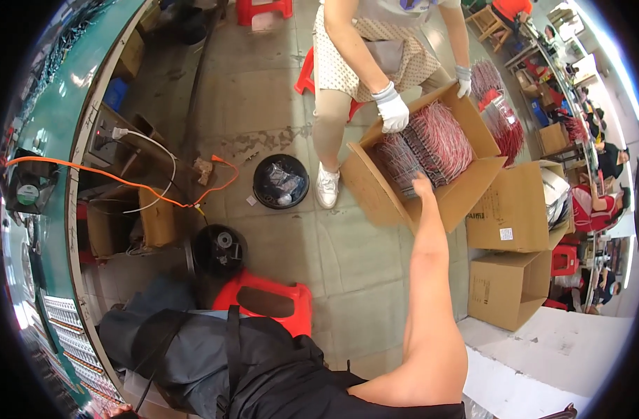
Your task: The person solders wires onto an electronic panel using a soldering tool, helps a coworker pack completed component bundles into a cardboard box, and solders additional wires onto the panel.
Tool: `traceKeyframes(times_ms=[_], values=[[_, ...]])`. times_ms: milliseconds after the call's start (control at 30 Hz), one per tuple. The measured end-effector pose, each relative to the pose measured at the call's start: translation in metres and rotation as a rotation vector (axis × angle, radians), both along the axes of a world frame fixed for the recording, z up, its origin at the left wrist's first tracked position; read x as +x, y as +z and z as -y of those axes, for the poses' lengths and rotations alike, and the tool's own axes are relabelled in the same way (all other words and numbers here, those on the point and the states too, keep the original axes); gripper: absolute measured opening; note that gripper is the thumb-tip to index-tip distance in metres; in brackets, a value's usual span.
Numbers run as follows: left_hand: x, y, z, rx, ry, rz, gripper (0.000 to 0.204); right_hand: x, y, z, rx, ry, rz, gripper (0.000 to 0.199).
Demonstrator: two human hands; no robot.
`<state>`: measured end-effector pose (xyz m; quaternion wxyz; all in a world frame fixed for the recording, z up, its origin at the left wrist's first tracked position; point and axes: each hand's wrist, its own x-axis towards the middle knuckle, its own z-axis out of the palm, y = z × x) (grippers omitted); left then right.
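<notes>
Looking down at a grey tiled floor (277,105) in a busy workshop, with a long green workbench (61,119) curving along the left and more people seated at a table line far right. My right hand (422,187) reaches way out into an open cardboard box (375,188) that's tilted toward me, touching the bundles of red and white wires (431,143) packed inside; can't tell if the fingers are closed on anything, they're too small and partly buried. Left hand isn't in view at all.

A co-worker stands behind the box, holding its rim with 2 white-gloved hands (392,112). More red wire bundles (501,119) sit just past the box on the right. 2 closed cardboard boxes (508,209) are stacked right beside it. Nearer me there's a red plastic stool (291,297), a black bin (281,181), a black spool (220,250) and an orange cable (124,178) trailing across the floor.
</notes>
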<state>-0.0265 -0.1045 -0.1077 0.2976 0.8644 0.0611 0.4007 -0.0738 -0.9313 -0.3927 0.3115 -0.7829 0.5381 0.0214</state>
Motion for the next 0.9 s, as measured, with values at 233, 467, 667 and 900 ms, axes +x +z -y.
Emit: traceKeyframes(times_ms=[233,467,667,900], values=[[-0.01,0.007,-0.022,0.165,0.07,-0.02,0.065,0.013,0.002,-0.044,-0.073,-0.049,-0.01,0.054],[-0.01,0.014,-0.035,0.314,0.091,-0.037,0.062,0.007,-0.019,-0.074,-0.008,-0.029,-0.016,0.044],[-0.007,0.012,-0.02,0.447,0.138,-0.001,0.06,0.008,-0.023,-0.062,0.009,-0.04,-0.049,0.043],[-0.029,0.01,0.003,0.585,0.203,-0.045,0.058,0.006,-0.044,-0.006,0.157,0.032,0.228,0.058]])
